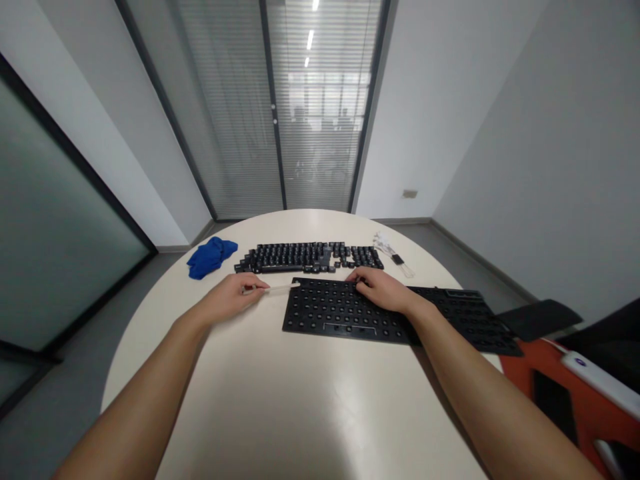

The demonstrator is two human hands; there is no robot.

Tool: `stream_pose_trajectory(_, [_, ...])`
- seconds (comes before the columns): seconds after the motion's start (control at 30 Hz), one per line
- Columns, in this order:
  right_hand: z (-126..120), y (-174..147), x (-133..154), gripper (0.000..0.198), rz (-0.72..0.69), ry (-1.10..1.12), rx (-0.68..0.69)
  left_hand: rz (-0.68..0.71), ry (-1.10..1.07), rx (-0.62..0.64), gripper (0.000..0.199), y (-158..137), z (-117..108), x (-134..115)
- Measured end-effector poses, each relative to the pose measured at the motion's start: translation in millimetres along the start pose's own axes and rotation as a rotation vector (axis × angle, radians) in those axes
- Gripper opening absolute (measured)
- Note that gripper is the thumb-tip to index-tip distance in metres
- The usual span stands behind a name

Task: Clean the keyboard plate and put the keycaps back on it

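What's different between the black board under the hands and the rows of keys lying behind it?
The keyboard frame is flat and bare, dotted with empty sockets; the keycaps stand raised as loose rows. The right hand rests on the frame; nothing touches the keycaps. The frame lies nearer the person. Both are black, on the table.

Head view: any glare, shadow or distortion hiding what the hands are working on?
Head view: ceiling light glares on the round cream table near the camera, clear of the work. Wide-angle bending curves walls and forearms. The left hand pinches a thin pale stick; the right hand rests on the black keyless keyboard frame, shading little. Removed keycaps look small but sharp.
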State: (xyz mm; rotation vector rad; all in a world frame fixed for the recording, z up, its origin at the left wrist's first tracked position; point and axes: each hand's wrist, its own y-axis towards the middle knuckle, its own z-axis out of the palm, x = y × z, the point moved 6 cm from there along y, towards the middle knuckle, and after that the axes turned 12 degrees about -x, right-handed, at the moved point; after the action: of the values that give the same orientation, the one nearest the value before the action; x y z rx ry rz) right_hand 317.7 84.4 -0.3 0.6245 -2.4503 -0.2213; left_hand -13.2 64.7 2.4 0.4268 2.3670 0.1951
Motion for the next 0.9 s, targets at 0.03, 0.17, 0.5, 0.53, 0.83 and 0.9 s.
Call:
stream_pose_trajectory(0.03, [0.2, 0.1, -0.1, 0.027, -0.002, 0.0, 0.001, -0.001, -0.007, 0.003, 0.031, -0.3, 0.3, 0.0])
stream_pose_trajectory(0.17, [0.2, 0.2, -0.5, 0.027, -0.004, 0.003, -0.002, 0.013, -0.015, 0.032, 0.03, -2.1, 0.8, -3.8])
stream_pose_trajectory(0.5, [1.0, 0.7, -1.3, 0.026, -0.001, 0.0, -0.005, 0.037, -0.005, 0.061, 0.029, -2.4, 0.2, -11.6])
stream_pose_trajectory(0.53, [1.0, 0.7, -1.3, 0.026, 0.0, 0.0, -0.004, 0.03, -0.003, 0.052, 0.029, -2.0, -0.1, -10.1])
stream_pose_trajectory(0.83, [1.6, 1.0, -1.4, 0.027, 0.002, 0.013, -0.003, 0.043, -0.026, 0.065, 0.03, -2.3, 0.2, -10.9])
stream_pose_trajectory(0.9, [1.5, 1.0, -1.9, 0.027, 0.001, 0.016, -0.004, 0.023, -0.026, 0.057, 0.029, -2.6, -0.8, -11.7])
